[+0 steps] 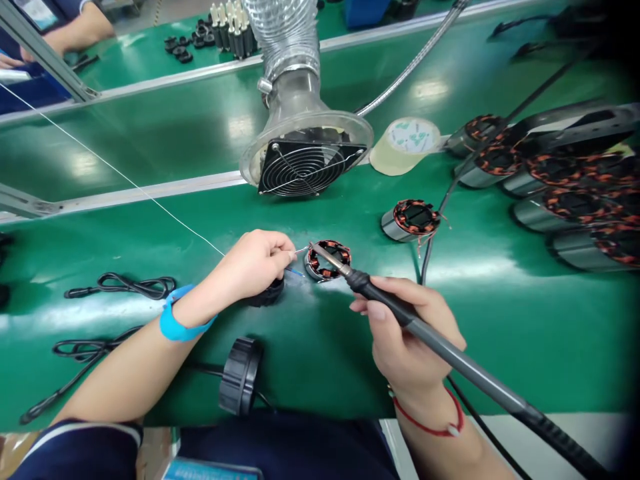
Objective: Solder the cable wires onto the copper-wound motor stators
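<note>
My left hand (260,263) is closed in a pinch on a thin solder wire (150,198), which runs in from the upper left. Its short end sticks out past my fingertips towards a motor stator (345,252) with copper windings. Wrapped around the grey handle of a soldering iron (445,347) is my right hand (415,333). The iron's tip meets the solder end at the stator's upper left rim. Beneath my left hand sits a black round part (267,295), mostly covered, with a blue wire (295,272) beside it.
A fume extractor hood (305,167) hangs behind the stator. Another stator (411,221) stands to the right, with several more (550,207) beyond. A tape roll (405,147), coiled black cables (135,285) and a black ribbed cap (240,377) lie around. Another person's arm (85,30) shows upper left.
</note>
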`<state>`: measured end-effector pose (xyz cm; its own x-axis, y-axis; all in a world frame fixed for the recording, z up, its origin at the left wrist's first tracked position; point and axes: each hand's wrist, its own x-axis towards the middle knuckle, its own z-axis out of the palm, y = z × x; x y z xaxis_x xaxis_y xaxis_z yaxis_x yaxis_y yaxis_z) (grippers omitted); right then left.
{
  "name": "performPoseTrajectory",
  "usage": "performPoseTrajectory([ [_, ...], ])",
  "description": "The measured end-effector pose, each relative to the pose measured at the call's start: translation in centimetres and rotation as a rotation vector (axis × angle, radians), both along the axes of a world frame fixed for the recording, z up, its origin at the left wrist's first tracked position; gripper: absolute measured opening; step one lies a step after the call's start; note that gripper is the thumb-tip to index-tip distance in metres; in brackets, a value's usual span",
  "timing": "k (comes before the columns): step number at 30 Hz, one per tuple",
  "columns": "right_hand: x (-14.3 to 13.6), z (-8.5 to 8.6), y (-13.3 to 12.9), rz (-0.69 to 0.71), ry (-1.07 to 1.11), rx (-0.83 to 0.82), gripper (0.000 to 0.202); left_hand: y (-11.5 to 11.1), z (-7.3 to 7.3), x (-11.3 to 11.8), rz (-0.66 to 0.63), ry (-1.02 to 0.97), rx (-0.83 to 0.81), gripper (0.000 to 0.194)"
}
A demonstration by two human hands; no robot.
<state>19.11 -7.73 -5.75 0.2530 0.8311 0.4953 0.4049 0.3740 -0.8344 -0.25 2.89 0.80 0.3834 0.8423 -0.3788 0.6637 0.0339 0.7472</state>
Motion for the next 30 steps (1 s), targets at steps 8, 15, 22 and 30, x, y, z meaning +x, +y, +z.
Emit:
performPoseTrajectory([
  [8,0.43,-0.44,-0.25,-0.011,0.045,-0.025,0.022,0.05,-0.18,-0.14,-0.020,-0.003,0.020,0.021],
  [15,0.38,-0.20,-0.09,-0.007,0.051,-0.022,0.023,0.01,-0.17,0.00,-0.008,0.007,0.007,0.022],
  [22,0.27,-0.20,-0.08,-0.014,0.050,-0.011,0.023,0.02,-0.07,0.06,-0.008,0.014,0.009,0.022],
  [30,0.06,-0.47,-0.25,-0.006,-0.006,-0.041,0.020,-0.03,-0.03,0.16,-0.006,0.009,-0.010,0.021],
])
